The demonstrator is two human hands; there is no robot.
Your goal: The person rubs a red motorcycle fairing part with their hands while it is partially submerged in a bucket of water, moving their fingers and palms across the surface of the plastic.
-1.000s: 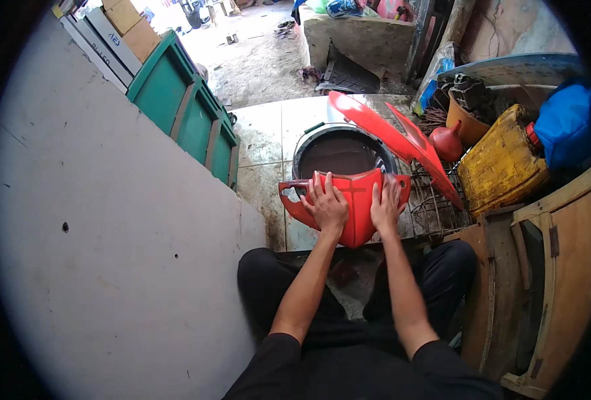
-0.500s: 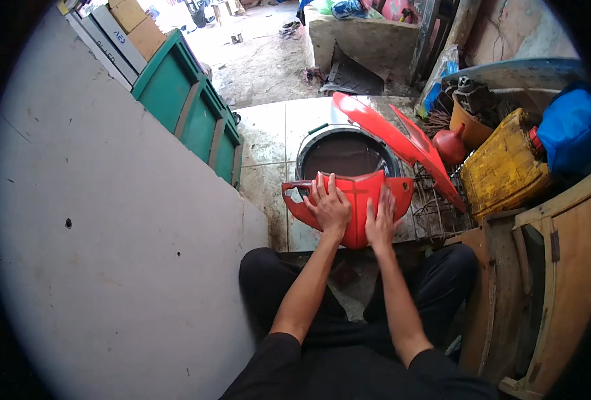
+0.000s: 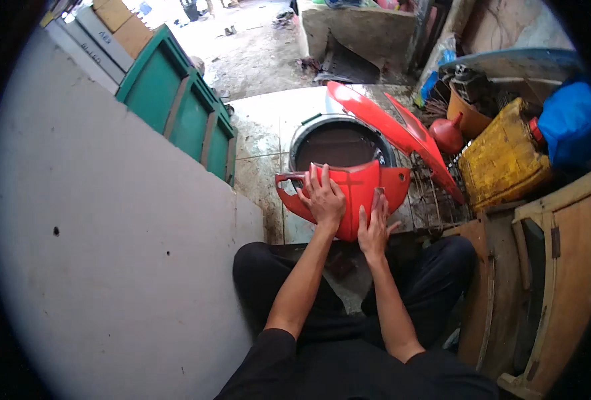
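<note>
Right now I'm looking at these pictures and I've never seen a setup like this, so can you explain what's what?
There's no machine here: a camera worn on a person's head looks down at their bare hands. The left hand rests spread on a red panel; the right hand touches its other side, with something small at its fingertips, too unclear to name. Behind the panel, a bucket of dark liquid stands on white tiles. Right of that are another red panel and a yellow jerrycan.

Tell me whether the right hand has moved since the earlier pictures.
Yes. Judged against the bucket, the right hand has moved away from it, nearer the lower tip of the red panel.
</note>
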